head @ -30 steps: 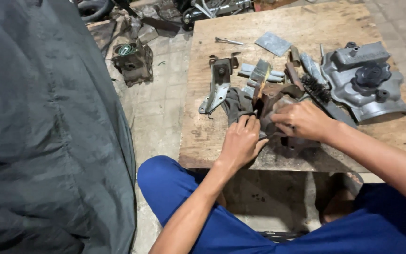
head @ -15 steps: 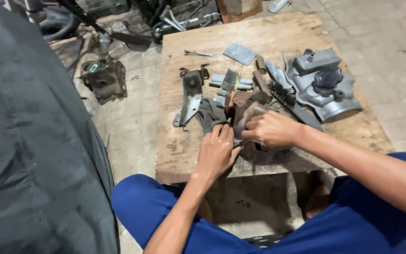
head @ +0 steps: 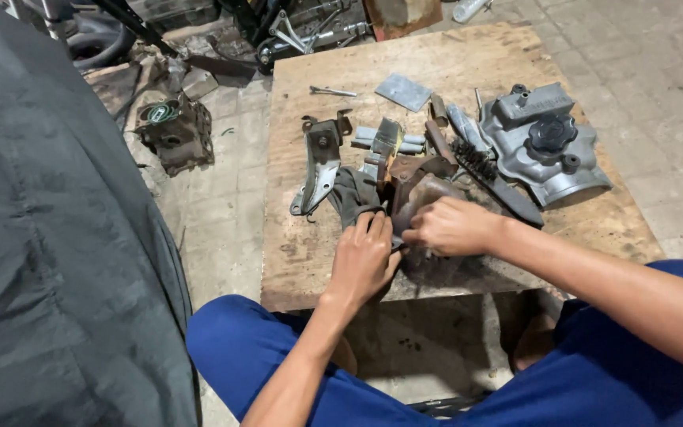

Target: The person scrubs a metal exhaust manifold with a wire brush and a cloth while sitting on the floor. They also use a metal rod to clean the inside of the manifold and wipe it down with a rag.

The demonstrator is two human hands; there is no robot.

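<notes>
A rusty brown metal part (head: 419,188) lies near the front edge of a low wooden board table (head: 507,63). My right hand (head: 450,226) is closed over its near side. My left hand (head: 365,257) presses flat beside it, fingers against a dark grey rag (head: 351,194) and the part's left edge. What lies under my palms is hidden. A wire brush (head: 488,175) with a dark handle rests just right of the part.
On the table lie a grey cast cover (head: 543,142) with a black cap, a bent steel bracket (head: 319,162), a flat plate (head: 403,91) and small pipes. A dirty engine part (head: 174,133) sits on the paved floor at left. A grey tarp (head: 49,261) fills the left side.
The view has shifted, so the table sits further left in frame. Both hands stay on the rusty part with only slight movement.
</notes>
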